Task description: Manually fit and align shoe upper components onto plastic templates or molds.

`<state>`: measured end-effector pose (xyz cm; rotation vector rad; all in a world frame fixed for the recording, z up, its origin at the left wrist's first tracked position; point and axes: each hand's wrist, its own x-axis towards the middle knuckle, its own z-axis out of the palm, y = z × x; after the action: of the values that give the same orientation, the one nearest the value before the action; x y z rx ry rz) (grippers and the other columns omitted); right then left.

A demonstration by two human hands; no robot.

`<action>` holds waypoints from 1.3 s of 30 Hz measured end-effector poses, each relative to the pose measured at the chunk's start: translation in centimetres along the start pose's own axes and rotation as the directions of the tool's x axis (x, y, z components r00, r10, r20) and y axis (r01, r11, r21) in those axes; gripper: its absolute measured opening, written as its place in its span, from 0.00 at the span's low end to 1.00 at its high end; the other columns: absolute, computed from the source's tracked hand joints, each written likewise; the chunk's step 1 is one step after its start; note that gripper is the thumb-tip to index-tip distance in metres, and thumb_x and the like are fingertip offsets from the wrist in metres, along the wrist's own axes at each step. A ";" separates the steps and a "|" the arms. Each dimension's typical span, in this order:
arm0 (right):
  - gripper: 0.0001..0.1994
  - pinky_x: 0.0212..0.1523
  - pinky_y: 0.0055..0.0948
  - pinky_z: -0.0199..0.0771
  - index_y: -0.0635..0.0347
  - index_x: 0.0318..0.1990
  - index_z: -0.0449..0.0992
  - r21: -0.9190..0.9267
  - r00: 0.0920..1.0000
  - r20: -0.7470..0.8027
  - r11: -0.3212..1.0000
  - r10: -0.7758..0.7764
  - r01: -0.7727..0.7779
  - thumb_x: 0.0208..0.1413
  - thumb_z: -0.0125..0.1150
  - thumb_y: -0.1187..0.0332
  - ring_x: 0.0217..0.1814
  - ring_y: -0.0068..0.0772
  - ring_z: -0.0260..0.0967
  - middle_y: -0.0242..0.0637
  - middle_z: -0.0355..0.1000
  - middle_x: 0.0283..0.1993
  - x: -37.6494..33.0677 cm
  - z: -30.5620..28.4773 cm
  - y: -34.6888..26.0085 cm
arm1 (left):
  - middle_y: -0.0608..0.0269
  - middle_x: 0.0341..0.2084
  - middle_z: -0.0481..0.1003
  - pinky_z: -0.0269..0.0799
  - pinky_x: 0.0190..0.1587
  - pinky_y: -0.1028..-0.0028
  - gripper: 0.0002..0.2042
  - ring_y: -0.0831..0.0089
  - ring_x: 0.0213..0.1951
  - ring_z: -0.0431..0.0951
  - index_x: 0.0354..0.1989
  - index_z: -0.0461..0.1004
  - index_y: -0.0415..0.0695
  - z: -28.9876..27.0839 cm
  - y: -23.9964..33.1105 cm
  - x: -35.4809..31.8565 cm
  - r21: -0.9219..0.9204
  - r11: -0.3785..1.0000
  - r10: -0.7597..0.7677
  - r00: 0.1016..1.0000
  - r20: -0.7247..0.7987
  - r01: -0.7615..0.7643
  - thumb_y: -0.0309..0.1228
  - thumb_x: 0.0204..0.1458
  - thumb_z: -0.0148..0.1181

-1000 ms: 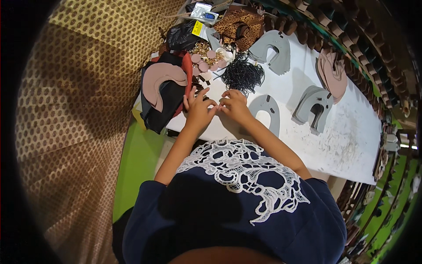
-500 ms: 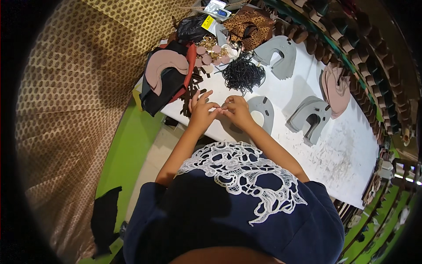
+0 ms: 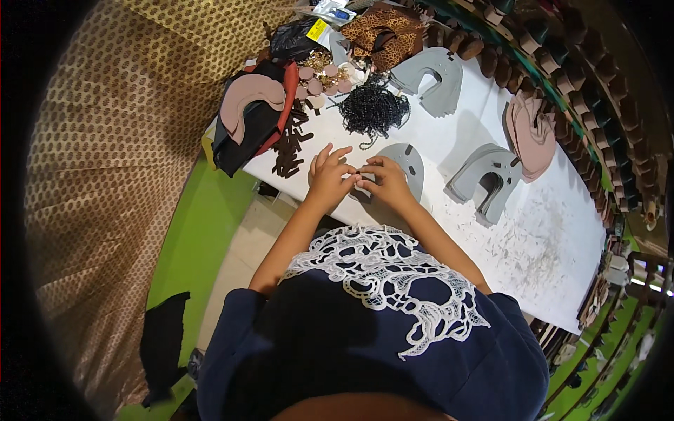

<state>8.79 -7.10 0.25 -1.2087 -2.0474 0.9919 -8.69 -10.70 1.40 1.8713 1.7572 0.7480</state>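
My left hand [image 3: 328, 181] and my right hand [image 3: 387, 184] meet above the white table, fingertips pinched together. Between them shows a small dark strip [image 3: 358, 173], mostly covered by the fingers. The other fingers of the left hand stick out. Beneath and beside my right hand lies a grey U-shaped piece [image 3: 415, 170] with small dark tabs on it, partly hidden by the hand. To the left of the hands is a heap of short dark brown strips [image 3: 288, 153]. Beyond them sits a tangled pile of black beaded cord [image 3: 372, 110].
Grey U-shaped pieces [image 3: 460, 179] are stacked to the right, near pink pieces [image 3: 530, 133]. Another grey stack [image 3: 442, 88] lies farther back. At left, a pink curved piece [image 3: 242, 102] rests on black and red material. Shoe racks [image 3: 597, 105] line the right; a patterned curtain [image 3: 126, 175] hangs left.
The dark strip now shows between my fingertips, where it was hidden before. My hands stay close together. The table's things appear shifted slightly left and up as the view moves.
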 end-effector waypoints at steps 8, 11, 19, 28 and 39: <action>0.07 0.52 0.39 0.60 0.51 0.33 0.79 -0.139 0.988 0.003 0.979 -0.153 0.152 0.45 0.64 0.63 0.52 0.42 0.63 0.37 0.68 0.47 -1.3 -2.5 0.7 | 0.70 0.53 0.68 0.37 0.63 0.48 0.05 0.57 0.63 0.52 0.23 0.80 0.53 0.2 2.7 0.1 0.190 0.971 0.130 0.988 0.083 -0.144 0.38 0.42 0.63; 0.07 0.52 0.40 0.59 0.55 0.32 0.77 -0.135 0.987 -0.075 0.982 -0.144 0.133 0.47 0.62 0.65 0.50 0.44 0.63 0.41 0.68 0.45 -1.7 -2.9 0.1 | 0.68 0.53 0.68 0.37 0.63 0.49 0.05 0.57 0.63 0.52 0.25 0.80 0.53 0.6 3.3 0.3 0.149 0.979 0.128 0.989 0.069 -0.137 0.38 0.43 0.62; 0.07 0.51 0.42 0.60 0.58 0.32 0.76 -0.069 0.966 -0.260 0.997 -0.001 -0.018 0.50 0.60 0.65 0.50 0.46 0.62 0.42 0.67 0.45 -2.2 -2.3 1.2 | 0.64 0.54 0.67 0.41 0.62 0.51 0.06 0.54 0.62 0.54 0.28 0.78 0.52 3.0 2.8 0.9 0.052 0.992 0.117 0.993 -0.015 -0.116 0.38 0.46 0.61; 0.07 0.54 0.43 0.54 0.53 0.33 0.77 -0.252 0.950 -0.311 0.959 0.045 -0.128 0.46 0.60 0.65 0.56 0.42 0.59 0.37 0.66 0.50 -2.4 -3.0 2.6 | 0.63 0.53 0.68 0.40 0.60 0.45 0.04 0.54 0.62 0.54 0.24 0.79 0.52 4.8 3.4 2.9 0.167 0.984 0.057 0.998 0.001 -0.056 0.36 0.43 0.62; 0.09 0.55 0.44 0.54 0.51 0.37 0.78 -0.281 0.927 -0.356 0.932 0.121 -0.229 0.45 0.60 0.66 0.58 0.44 0.58 0.40 0.65 0.54 -2.8 -4.3 4.2 | 0.61 0.58 0.63 0.37 0.59 0.39 0.05 0.51 0.63 0.50 0.22 0.77 0.53 6.4 4.4 5.2 0.319 0.947 -0.017 0.999 -0.052 0.032 0.38 0.41 0.62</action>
<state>15.28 -6.87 -0.99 -1.6312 -1.8930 0.4912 -0.99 -5.64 -0.08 2.0458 2.0283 0.5260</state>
